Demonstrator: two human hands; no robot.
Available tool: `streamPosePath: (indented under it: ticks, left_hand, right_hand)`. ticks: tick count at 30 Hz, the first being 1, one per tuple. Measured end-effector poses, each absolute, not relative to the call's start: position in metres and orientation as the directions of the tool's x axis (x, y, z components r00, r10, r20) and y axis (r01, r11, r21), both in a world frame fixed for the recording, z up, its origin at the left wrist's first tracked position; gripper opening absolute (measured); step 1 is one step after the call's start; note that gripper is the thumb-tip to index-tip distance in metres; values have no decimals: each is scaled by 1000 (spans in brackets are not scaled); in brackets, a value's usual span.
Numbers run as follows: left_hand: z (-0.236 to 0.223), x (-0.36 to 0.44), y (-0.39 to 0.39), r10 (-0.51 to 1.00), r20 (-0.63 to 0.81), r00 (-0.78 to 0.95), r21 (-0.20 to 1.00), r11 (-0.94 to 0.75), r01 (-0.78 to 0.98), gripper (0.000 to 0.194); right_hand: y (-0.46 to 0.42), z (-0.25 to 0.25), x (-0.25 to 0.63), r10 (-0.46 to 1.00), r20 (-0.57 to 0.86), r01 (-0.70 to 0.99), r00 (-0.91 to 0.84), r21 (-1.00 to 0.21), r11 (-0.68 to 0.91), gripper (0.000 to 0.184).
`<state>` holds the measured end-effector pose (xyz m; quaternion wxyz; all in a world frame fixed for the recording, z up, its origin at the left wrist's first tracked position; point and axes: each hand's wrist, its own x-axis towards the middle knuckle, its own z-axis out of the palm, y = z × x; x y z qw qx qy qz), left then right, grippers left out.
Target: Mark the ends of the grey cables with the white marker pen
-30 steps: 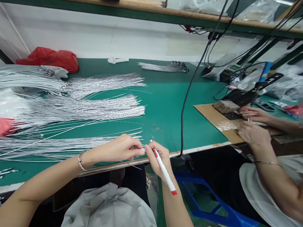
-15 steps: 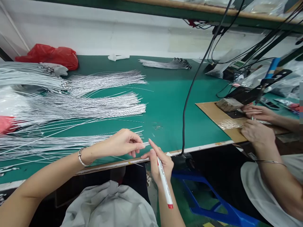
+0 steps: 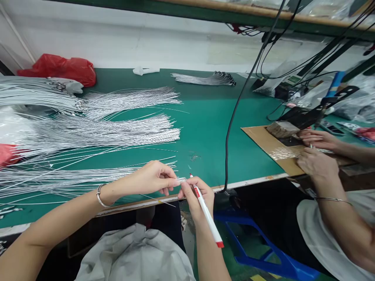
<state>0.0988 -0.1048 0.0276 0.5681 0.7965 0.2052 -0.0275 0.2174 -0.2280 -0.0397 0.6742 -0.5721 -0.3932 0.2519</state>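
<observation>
At the table's front edge, my left hand point(image 3: 159, 177) is closed in a pinch on a short, whitish, see-through piece point(image 3: 182, 180). Whether that piece joins a wire inside the hand is hidden. My right hand point(image 3: 199, 195) is closed around a white marker pen point(image 3: 208, 216) with a red end; its dark tip points up and away. The right thumb and a finger also meet the free end of the short piece. Thin silvery wires point(image 3: 88, 179) lie beneath and beside my left forearm.
More wire bundles point(image 3: 117, 130) spread over the green table point(image 3: 205, 128). A black cable point(image 3: 234, 117) hangs down to the front edge. At right, a co-worker's hands point(image 3: 319, 162) work over cardboard point(image 3: 256, 138) beside a stone-like block point(image 3: 283, 129). A blue stool point(image 3: 263, 249) stands below.
The right fingers have closed in on the short piece. The marker has swung, its red end moving right and slightly up. My left hand has hardly moved.
</observation>
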Motion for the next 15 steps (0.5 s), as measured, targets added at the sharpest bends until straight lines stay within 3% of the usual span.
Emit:
streamPosePath:
  ticks: [15]
  left_hand:
    - [27,98,-105,305,-256,917,911,-241,334,33]
  right_hand:
    - [-228,-33,216,782,238,119,576,-971,207,13]
